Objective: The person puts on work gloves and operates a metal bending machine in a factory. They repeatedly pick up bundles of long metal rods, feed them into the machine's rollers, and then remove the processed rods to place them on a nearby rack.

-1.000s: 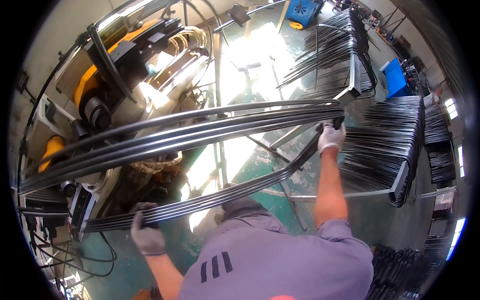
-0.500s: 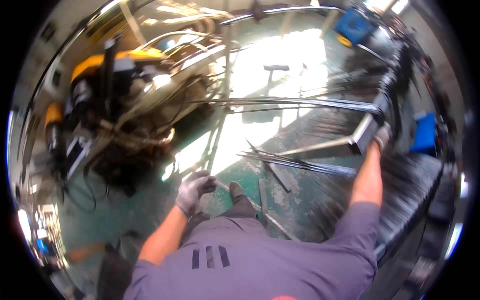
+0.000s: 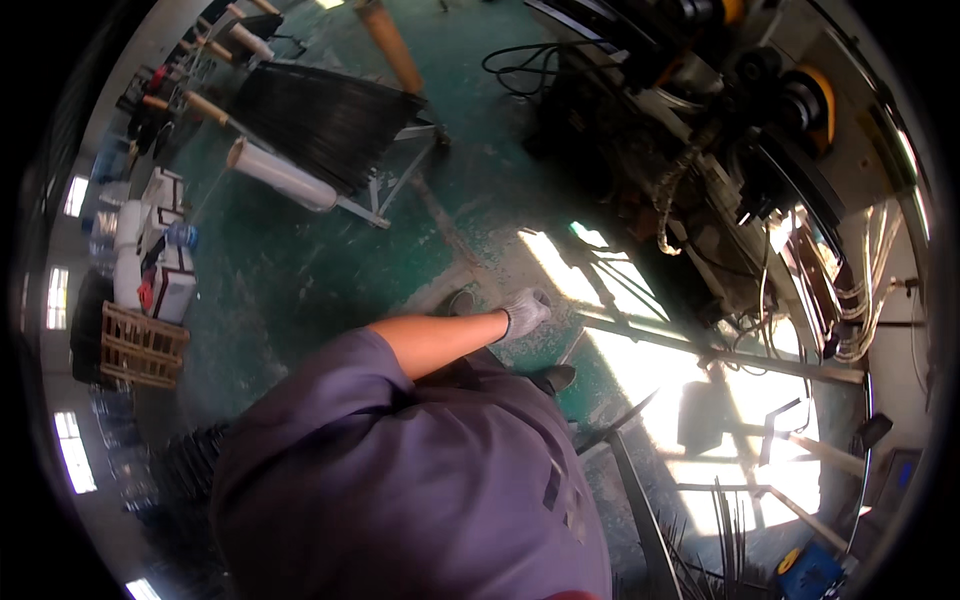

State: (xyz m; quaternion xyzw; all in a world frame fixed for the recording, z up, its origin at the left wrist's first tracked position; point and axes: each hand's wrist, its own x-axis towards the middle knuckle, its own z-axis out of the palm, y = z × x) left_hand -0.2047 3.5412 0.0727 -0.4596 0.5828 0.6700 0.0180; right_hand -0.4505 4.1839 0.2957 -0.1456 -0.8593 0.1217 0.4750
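Observation:
My left hand (image 3: 525, 313), in a light grey knitted glove, is held in front of my body above the green floor. Its fingers are curled closed. Whatever they hold, if anything, is hidden. Below and around the hand are my shoes, one being a dark shoe (image 3: 556, 378), and worn floor patches. My right hand is out of view.
A dark machine (image 3: 640, 130) with cables stands at the upper right. At the upper left, a rack of dark strips (image 3: 320, 118) has a wrapped roll (image 3: 285, 177) beside it. White boxes (image 3: 172, 275) and a wooden pallet (image 3: 140, 345) line the left. A metal bar (image 3: 640, 510) is at lower right.
My view has swung left, so the machine has shifted from the left to the right side. My right hand, earlier at a metal bar end, has left the view. The left arm now reaches across.

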